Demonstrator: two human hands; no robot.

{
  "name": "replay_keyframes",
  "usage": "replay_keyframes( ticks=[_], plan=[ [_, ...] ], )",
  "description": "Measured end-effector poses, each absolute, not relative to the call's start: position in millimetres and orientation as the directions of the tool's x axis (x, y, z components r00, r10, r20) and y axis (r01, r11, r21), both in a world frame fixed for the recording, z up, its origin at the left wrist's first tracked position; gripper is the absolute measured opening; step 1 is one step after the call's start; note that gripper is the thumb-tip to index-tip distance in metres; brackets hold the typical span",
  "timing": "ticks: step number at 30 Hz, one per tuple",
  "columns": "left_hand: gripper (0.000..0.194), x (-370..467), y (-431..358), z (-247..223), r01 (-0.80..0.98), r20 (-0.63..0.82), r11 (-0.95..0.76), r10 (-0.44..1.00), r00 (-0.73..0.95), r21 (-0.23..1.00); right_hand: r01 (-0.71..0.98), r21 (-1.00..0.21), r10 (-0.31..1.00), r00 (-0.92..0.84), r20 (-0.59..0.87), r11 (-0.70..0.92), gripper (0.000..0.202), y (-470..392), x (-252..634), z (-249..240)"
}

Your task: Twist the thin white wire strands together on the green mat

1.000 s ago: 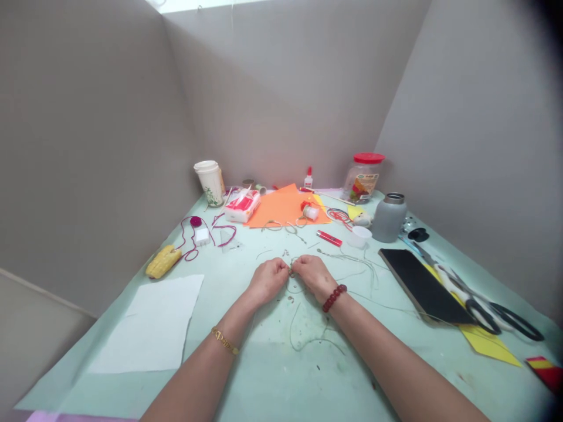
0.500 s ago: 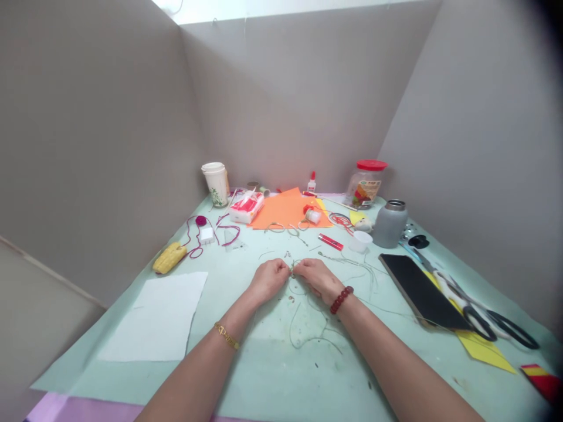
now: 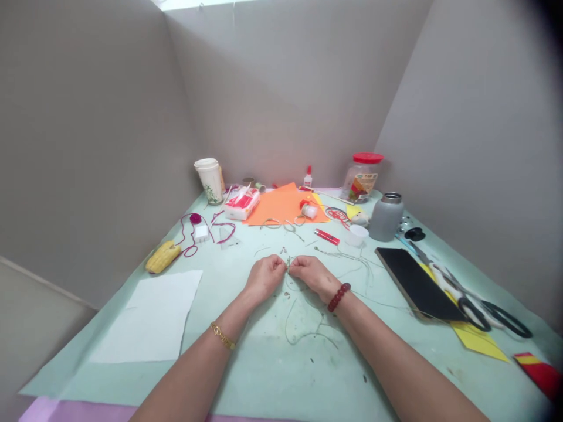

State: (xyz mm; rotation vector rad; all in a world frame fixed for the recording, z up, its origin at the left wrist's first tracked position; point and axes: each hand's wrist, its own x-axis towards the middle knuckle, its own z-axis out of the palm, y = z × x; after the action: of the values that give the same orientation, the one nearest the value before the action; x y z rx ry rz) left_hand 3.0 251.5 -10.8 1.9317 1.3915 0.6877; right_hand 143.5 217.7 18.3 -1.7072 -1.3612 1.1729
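Note:
My left hand (image 3: 265,275) and my right hand (image 3: 315,274) meet near the middle of the table, fingertips pinched close together. Between them is a thin green cord (image 3: 288,265), gripped by both; its knot or small detail is too fine to make out. Loose ends of the cord trail below the hands in loops over the green table cover (image 3: 264,375). Another long strand passes under my right wrist toward the phone. Beyond the hands lie more pale green cords (image 3: 347,258) and a red lighter (image 3: 326,237).
A black phone (image 3: 416,281) and large scissors (image 3: 466,299) lie at right, near a grey bottle (image 3: 387,218). White paper (image 3: 147,319) and a yellow corn-shaped item (image 3: 162,257) are at left. Behind stand a tissue pack (image 3: 241,204), orange paper (image 3: 277,205) and a red-lidded jar (image 3: 363,179).
The whole view has shifted slightly, so things sit a little more to the left. Both hands stay pinched on the cord, with only a slight change in finger position.

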Motion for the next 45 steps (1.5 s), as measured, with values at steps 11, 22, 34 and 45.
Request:
replay_keyframes(
  ticks=[11, 22, 34, 45],
  plan=[
    [0.021, 3, 253, -10, 0.613, 0.03, -0.211, 0.956, 0.292, 0.761, 0.46, -0.867, 0.981, 0.09, -0.17, -0.192, 0.007, 220, 142, 10],
    [0.021, -6, 228, -1, 0.484, 0.144, -0.266, 0.951, 0.275, 0.834, 0.523, -0.833, 0.93, -0.187, -0.317, -0.179, 0.009, 193, 171, 57],
    [0.042, -15, 233, 7, 0.171, -0.006, -0.067, 0.919, 0.394, 0.983, 0.535, -0.82, 0.979, -0.109, 0.175, 0.206, 0.028, 182, 105, 32],
    [0.021, -12, 240, -6, 0.253, 0.036, -0.108, 0.961, 0.274, 0.961, 0.654, -0.749, 0.988, -0.151, 0.014, 0.111, 0.01, 181, 107, 22]
  ],
)
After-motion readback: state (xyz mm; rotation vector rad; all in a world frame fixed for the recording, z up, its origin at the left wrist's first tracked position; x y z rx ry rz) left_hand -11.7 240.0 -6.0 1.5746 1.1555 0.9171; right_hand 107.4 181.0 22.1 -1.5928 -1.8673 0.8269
